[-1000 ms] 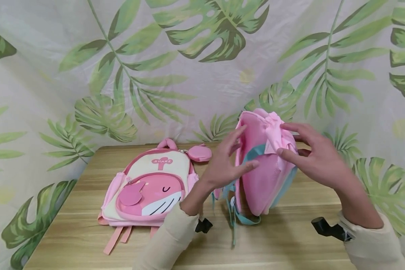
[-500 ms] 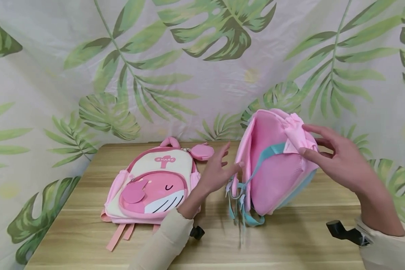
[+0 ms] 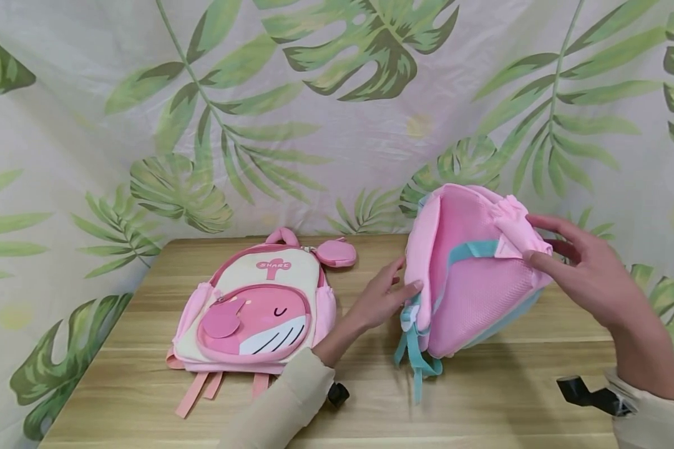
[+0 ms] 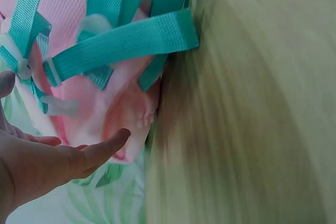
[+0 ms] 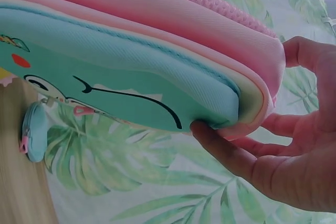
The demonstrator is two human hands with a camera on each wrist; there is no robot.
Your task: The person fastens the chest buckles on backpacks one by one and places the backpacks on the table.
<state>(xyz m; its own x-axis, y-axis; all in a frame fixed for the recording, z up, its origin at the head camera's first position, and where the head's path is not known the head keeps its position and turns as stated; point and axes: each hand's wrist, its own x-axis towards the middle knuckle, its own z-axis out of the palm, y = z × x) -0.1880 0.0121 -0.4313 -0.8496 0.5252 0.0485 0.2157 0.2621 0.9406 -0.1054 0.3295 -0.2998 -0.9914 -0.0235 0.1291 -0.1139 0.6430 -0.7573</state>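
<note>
A pink and teal backpack (image 3: 483, 305) is tilted on the table's right side, its mesh back and padded shoulder strap (image 3: 424, 243) facing left. My right hand (image 3: 590, 274) grips its edge, thumb on one side and fingers on the other. The right wrist view shows the teal front pocket (image 5: 121, 93) with a cartoon face, my fingers at its corner. At the strap, my left hand (image 3: 379, 299) has its thumb close to the edge with fingers extended behind. Teal webbing (image 4: 121, 43) hangs in front of the left hand in its wrist view.
Left of my hands lies a pink and cream whale backpack (image 3: 269, 268), with a pink round pouch (image 3: 337, 253) clipped to its top. A teal pouch (image 5: 35, 132) hangs by the held backpack. The wooden table (image 3: 123, 349) meets a leaf-print cloth (image 3: 348, 149) behind.
The held backpack has swung right and tipped over further with my right hand. My left hand has come out from between its straps, drawn back, then moved up to the strap's outer side.
</note>
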